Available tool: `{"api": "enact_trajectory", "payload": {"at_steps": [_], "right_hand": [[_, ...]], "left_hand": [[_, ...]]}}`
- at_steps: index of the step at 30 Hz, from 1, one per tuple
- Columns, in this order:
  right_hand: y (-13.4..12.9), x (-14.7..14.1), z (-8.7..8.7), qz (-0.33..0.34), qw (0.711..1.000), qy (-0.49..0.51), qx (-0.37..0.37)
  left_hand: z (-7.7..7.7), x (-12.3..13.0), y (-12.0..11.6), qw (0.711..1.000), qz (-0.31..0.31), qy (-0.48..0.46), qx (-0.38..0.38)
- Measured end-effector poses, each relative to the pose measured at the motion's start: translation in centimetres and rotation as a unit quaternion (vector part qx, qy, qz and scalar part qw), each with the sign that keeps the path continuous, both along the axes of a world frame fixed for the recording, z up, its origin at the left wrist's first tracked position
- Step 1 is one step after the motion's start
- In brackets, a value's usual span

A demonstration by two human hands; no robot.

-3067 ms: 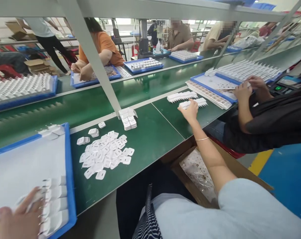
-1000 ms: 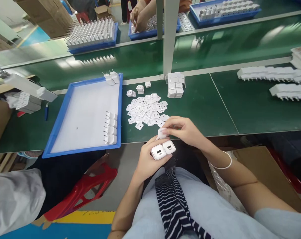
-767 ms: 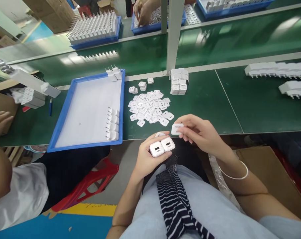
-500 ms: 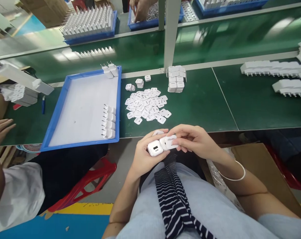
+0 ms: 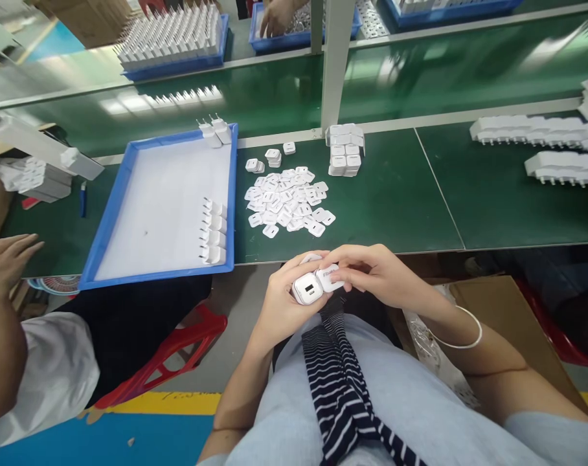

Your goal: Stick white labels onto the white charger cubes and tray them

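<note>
My left hand (image 5: 280, 299) is wrapped round white plug chargers just in front of the bench edge. One charger (image 5: 304, 291) faces up with a dark port and a smaller slot; another white piece peeks out behind my left fingers. Beside that charger, the fingers of my right hand (image 5: 379, 275) pinch a white cover plate (image 5: 328, 277) with printed lettering, held against what lies under it. On the bench beyond, loose white cover plates (image 5: 287, 202) lie in a heap. Small stacks of plates (image 5: 273, 156) stand behind the heap.
A blue-rimmed tray (image 5: 234, 188) holds several pronged chargers (image 5: 212, 236). Blocks of white chargers (image 5: 345, 152) stand by the metal post (image 5: 333, 77). Rows of chargers (image 5: 566, 168) lie at right. A co-worker's hand (image 5: 7, 259) is at left; another hand (image 5: 277, 16) works across the divider.
The lettered plate in my right fingers has shifted slightly left, closer against the charger in my left hand. The co-worker's hand at left has moved a little right.
</note>
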State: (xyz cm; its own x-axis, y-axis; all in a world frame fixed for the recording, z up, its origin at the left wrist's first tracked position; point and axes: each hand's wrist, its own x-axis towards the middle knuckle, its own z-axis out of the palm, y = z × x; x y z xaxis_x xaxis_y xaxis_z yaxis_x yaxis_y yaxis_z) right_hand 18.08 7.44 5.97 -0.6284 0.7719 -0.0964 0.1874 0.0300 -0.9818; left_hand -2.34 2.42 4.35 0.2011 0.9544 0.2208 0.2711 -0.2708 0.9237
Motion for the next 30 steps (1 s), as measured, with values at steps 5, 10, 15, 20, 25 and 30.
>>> {"api": "enact_trajectory", "payload": {"at_steps": [5,10,15,20,25,30], "right_hand": [[-0.1,-0.1,-0.1,-0.004,1.0,-0.02,0.013],[-0.1,-0.3,0.2,0.001,0.999,-0.028,0.022],[0.0,-0.5,0.9,0.013,0.999,-0.039,-0.005],[0.0,-0.7,1.1,0.004,0.999,-0.035,-0.038],[-0.1,-0.7,0.9,0.008,0.998,-0.032,-0.061],[-0.1,-0.7,1.2,0.014,0.998,-0.049,-0.046]], "left_hand": [[0.0,0.0,-0.1,1.0,0.002,0.001,0.0],[0.0,-0.1,-0.1,1.0,0.003,0.008,0.007],[-0.2,-0.3,-0.2,1.0,0.005,0.008,0.016],[-0.1,-0.3,-0.2,1.0,0.0,0.011,0.015],[0.0,-0.5,-0.2,1.0,-0.009,0.022,0.012],[0.0,-0.6,-0.4,0.999,-0.015,0.029,0.028]]}}
